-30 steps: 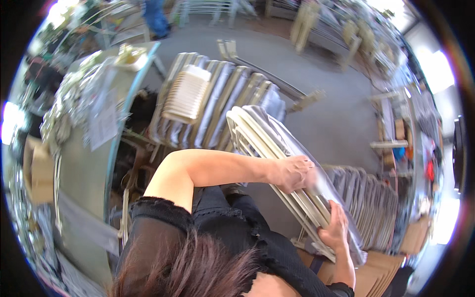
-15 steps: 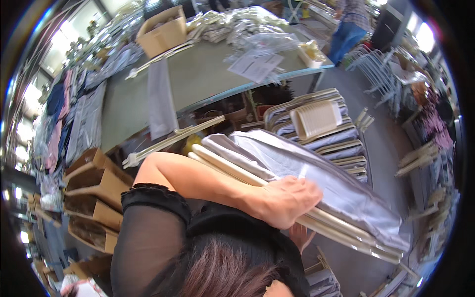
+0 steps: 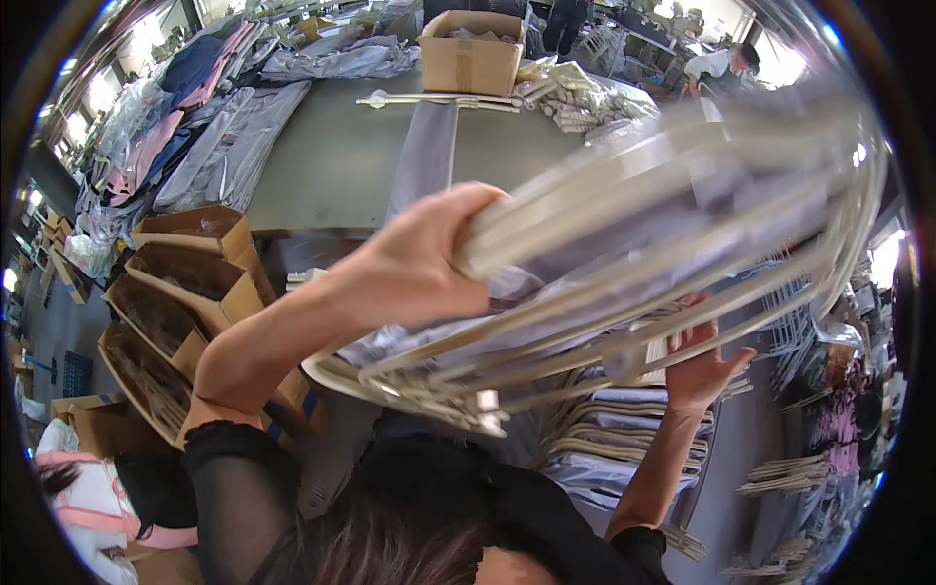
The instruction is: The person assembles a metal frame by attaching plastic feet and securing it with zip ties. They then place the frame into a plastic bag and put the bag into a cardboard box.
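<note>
Where our left hand (image 3: 414, 253) clasps the left end of a folded frame (image 3: 624, 244), cream tubes and grey cloth together, the fingers curl out of sight behind it; our right hand (image 3: 697, 361) is spread by the lower tubes, fingers apart, and we cannot tell whether it touches them; the frame is held up before us, between our body and the counter (image 3: 322, 166); its long axis slants from lower left to upper right, its rounded far end pointing to the upper right; a pale patch near its upper edge is too blurred for us to read any print; beside our right forearm lies a row of folded frames (image 3: 624, 439), and to the right of it a strip of grey floor (image 3: 726, 497) leaves open room; on our left, open cartons (image 3: 185, 283) crowd the counter's near edge and narrow the way; across the bare top, a grey cloth strip (image 3: 426, 146) runs toward that edge; farther back we see slim cream rods (image 3: 439, 100), then a brown carton (image 3: 473, 63), open at the top, near cream packets (image 3: 585, 93); well beyond, at upper right, is another person (image 3: 712, 68).
</note>
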Available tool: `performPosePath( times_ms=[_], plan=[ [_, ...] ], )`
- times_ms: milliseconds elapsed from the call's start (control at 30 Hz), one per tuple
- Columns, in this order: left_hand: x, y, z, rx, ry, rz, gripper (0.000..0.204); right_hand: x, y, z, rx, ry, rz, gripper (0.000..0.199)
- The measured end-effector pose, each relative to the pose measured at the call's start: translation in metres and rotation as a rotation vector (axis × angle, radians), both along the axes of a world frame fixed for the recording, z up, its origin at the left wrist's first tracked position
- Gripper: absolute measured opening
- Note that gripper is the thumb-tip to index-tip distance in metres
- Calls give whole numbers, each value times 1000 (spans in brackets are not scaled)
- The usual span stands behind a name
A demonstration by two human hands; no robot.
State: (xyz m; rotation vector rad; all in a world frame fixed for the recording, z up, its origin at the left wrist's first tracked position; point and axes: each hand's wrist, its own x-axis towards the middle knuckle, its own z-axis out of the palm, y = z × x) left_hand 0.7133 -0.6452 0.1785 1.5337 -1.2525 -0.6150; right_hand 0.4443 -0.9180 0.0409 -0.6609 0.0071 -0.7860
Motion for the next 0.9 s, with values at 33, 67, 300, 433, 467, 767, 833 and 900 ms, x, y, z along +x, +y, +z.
performPosePath(
  times_ms=[33, 67, 300, 433, 467, 767, 833, 900],
  plan=[
    [25, 7, 4, 57, 231, 46, 52, 33, 12, 2, -120, 98, -65, 96],
    [54, 12, -6, -27, 340, 74, 55, 77, 29, -4, -234, 189, -115, 97],
    [225, 30, -86, -112, 685, 297, 46, 264, 25, 5, -303, 379, 52, 52],
    [320, 21, -152, -63, 745, 434, 34, 369, 8, -17, -220, 473, 99, 42],
    [332, 20, -157, -46, 763, 465, 32, 386, 6, -26, -199, 505, 124, 41],
    [392, 22, -194, 108, 768, 552, 18, 463, -8, -106, 105, 582, 333, 30],
    [388, 17, -181, 137, 759, 553, 18, 463, -10, -105, 118, 584, 340, 31],
    [384, 6, -168, 149, 722, 551, 19, 455, -24, -101, 116, 547, 361, 31]
  ],
)
